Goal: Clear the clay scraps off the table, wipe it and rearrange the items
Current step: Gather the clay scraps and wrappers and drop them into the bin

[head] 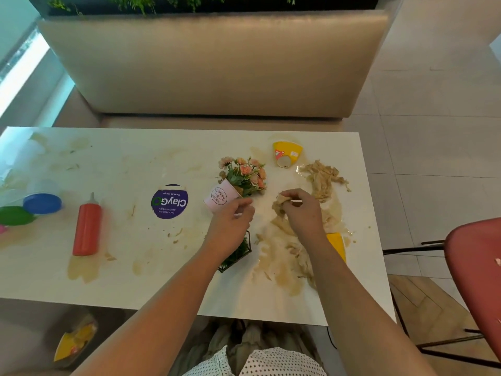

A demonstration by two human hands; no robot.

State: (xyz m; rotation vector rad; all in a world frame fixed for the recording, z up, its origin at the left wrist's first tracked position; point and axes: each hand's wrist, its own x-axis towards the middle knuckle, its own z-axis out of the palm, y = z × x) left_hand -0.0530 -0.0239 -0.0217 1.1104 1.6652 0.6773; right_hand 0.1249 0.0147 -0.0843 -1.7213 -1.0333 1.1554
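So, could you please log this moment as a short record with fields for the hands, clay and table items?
left hand: holds the tilted pink flower pot
right hand: pinches a clump of clay scraps
clay pile: strands lying beyond the right hand
red squeeze bottle: left of the ClayGo sticker, brownish puddle at its near end
yellow cup: tipped over near the far edge
table: smeared, not yet wiped

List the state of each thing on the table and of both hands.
Flower pot: tipped, held by left hand.
Clay clump: pinched in right hand.
Clay scraps: loose on table.
Yellow cup: tipped on its side.
Red bottle: seems to lie flat, capped.
Table: smeared, not wiped.
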